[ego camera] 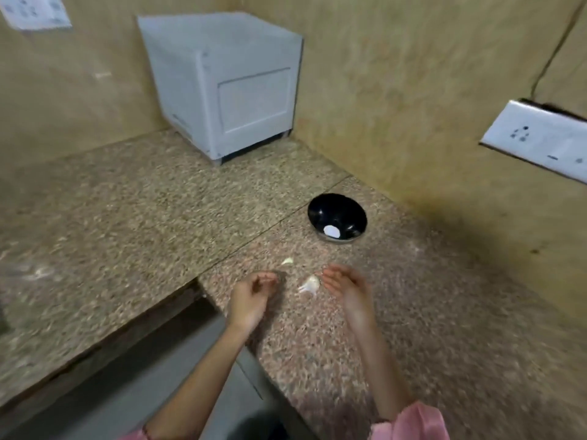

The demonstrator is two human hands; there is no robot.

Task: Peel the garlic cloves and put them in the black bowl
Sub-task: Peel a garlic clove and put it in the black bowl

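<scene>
Left hand (251,295): fingers curled inward, tips drawn toward the thumb; blur hides whether anything is pinched between them, cannot tell. Right hand (344,285): fingers extended and relaxed, palm turned inward, grasping nothing, fingertips just beside a pale garlic clove (309,284) lying on the granite counter (127,223). A second, smaller garlic piece (287,262) lies on the counter a little beyond the left hand. Black bowl (336,214) sits farther back, nearer the right wall, with one white peeled clove (331,231) inside. Grey box (222,90) stands in the corner. Pink sleeve (413,422) at the right forearm.
</scene>
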